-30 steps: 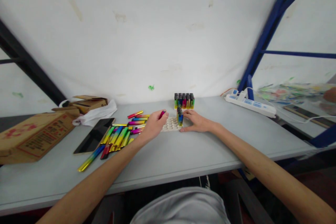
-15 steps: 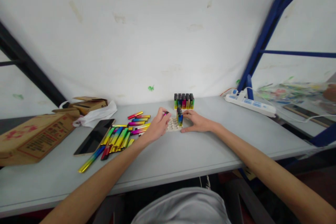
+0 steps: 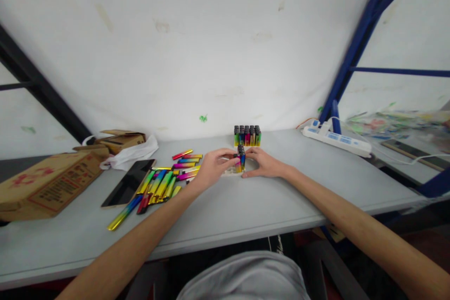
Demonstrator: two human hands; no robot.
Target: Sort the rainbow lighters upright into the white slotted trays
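Note:
A pink and yellow lighter [image 3: 238,165] stands upright between the fingertips of my left hand [image 3: 213,167], over a white tray with round holes [image 3: 230,173]. Right beside it, blue lighters with black tops [image 3: 242,155] stand in the tray's right end. My right hand [image 3: 264,164] curves around that end, fingers apart, its fingertips close to the tray and the blue lighters; it holds no lighter. The left hand hides much of the tray. Behind, a block of upright colourful lighters [image 3: 247,136] stands near the wall. Shiny lighters lie in a loose pile [image 3: 160,186] to the left.
A dark phone [image 3: 128,183] lies left of the pile, beside a white plastic bag [image 3: 131,153] and cardboard boxes [image 3: 52,182]. At the right are a white power strip [image 3: 336,141] and a blue metal frame [image 3: 355,51]. The table's front edge [image 3: 246,236] runs before me.
My left hand has moved right, bringing the pink and yellow lighter from the tray's left part up against the blue lighters. My right hand has stayed in place.

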